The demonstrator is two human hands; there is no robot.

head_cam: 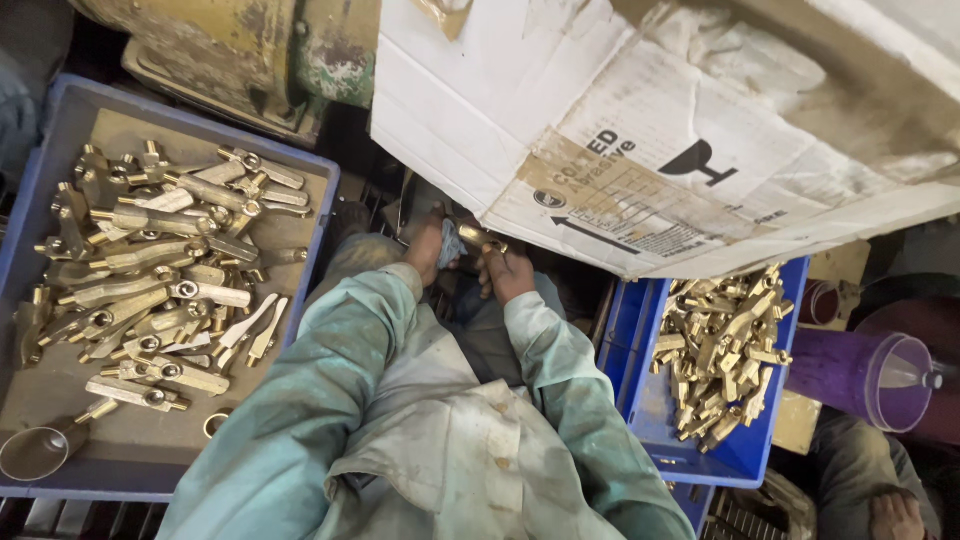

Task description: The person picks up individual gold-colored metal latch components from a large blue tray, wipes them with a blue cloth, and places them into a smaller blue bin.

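My left hand (428, 248) and my right hand (508, 270) are close together just under the edge of a big white cardboard sheet (640, 130). Between them sits a small brass part (474, 237) with a bit of blue cloth (451, 243) against it. Both hands grip this part, the left with the cloth. My pale green sleeves (330, 400) fill the lower middle of the view. Part of the hands' work is hidden by the cardboard.
A blue tray (60, 120) at the left holds several brass lever-shaped parts (160, 270). Another blue crate (640, 400) at the right holds a heap of brass parts (725, 345). A purple jug (865, 375) lies far right; a person's foot (895, 515) shows bottom right. A worn yellow machine (230, 40) stands at the top.
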